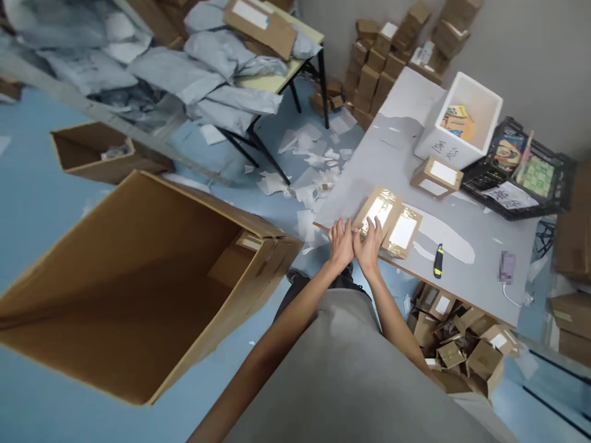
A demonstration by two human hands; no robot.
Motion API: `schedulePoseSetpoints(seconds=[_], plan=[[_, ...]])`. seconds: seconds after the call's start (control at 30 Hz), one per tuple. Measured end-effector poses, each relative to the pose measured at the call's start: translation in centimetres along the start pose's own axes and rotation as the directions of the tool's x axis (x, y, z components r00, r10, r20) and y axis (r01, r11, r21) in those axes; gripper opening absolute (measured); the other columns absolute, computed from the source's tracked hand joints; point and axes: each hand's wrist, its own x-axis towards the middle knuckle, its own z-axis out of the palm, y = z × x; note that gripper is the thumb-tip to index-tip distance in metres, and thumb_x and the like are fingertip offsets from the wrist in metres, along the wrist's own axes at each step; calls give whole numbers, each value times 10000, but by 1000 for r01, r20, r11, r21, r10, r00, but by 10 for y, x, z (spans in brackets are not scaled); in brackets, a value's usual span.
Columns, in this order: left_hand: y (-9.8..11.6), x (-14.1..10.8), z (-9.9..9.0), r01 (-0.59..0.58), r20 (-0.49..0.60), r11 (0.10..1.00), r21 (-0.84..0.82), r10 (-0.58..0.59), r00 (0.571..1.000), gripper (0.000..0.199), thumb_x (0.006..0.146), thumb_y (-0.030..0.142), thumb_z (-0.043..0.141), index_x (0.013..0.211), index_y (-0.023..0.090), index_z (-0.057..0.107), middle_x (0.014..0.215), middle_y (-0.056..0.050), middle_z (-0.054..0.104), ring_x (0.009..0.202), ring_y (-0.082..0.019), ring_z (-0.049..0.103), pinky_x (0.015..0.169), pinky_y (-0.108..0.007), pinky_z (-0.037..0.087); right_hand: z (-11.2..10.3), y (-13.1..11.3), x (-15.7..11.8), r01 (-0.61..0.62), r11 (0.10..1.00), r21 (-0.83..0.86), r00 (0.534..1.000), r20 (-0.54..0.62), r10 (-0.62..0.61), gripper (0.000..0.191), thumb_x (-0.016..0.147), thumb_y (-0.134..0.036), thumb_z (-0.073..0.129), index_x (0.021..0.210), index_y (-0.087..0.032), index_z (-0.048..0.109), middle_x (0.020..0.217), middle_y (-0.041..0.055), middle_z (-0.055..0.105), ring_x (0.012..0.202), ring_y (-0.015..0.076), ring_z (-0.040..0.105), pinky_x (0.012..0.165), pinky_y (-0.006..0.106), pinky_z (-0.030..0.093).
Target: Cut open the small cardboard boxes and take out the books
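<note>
My left hand (341, 245) is beside the table's front edge, fingers apart and slightly bent, with nothing visible in it. Right next to it, my right hand (368, 243) rests its spread fingers against the near end of a taped cardboard box (379, 208) with a white label. Touching that box on its right is a second taped cardboard box (401, 231), also labelled. Both lie on the grey table (360, 178). A black and yellow utility knife (438, 261) is to their right. Further back sits another small labelled box (436, 177).
A large open carton (258, 289) stands on my left. A white foam box (462, 123) and a black crate (517, 184) occupy the table's far side. Small cartons (455, 344) are heaped under the table. Paper scraps (318, 154) litter the floor. Grey parcels (184, 74) pile up beyond.
</note>
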Motion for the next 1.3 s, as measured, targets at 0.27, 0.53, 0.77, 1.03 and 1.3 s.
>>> schedulePoseSetpoints(seconds=[0.27,0.53,0.77,1.03,1.3], plan=[[-165,-69,-123,304,-248,930,-209,-351,903,643,1007,401,677,1608,183,605,1725,-205,556,1656,-370,477,1376,-543,361,97,-127,-37,294,954,59,898,325,-296,534,1145,-446,482,1588,-168,588,1719,255,508,1650,351,470,1340,601,435],[-326,-150,-185,634,-175,700,-329,-705,688,643,1014,382,629,1625,187,585,1743,-198,539,1668,-365,451,1382,-549,347,209,-222,-103,425,900,95,648,662,-375,530,1147,-425,483,1613,-192,583,1733,234,518,1670,358,445,1367,637,387],[-434,-158,-172,798,24,525,-297,-831,556,696,1007,375,608,1646,105,557,1691,-263,568,1621,-404,490,1361,-550,353,273,-249,-117,504,863,21,483,822,-302,511,1152,-388,500,1615,-188,586,1745,222,506,1666,354,439,1382,610,374],[-521,-119,-103,931,236,285,-227,-911,337,710,1009,386,620,1645,78,546,1622,-303,613,1544,-451,559,1314,-587,389,420,-236,-108,557,820,-131,269,963,-30,553,1097,-294,619,1606,-80,598,1654,272,593,1554,394,582,1327,574,467],[-582,-89,2,946,392,234,-226,-867,308,717,997,416,657,1633,99,565,1607,-290,637,1522,-440,597,1282,-573,453,611,-142,-113,532,777,-336,138,940,312,417,1062,-251,681,1439,-74,700,1420,214,781,1342,334,755,1218,514,563]])
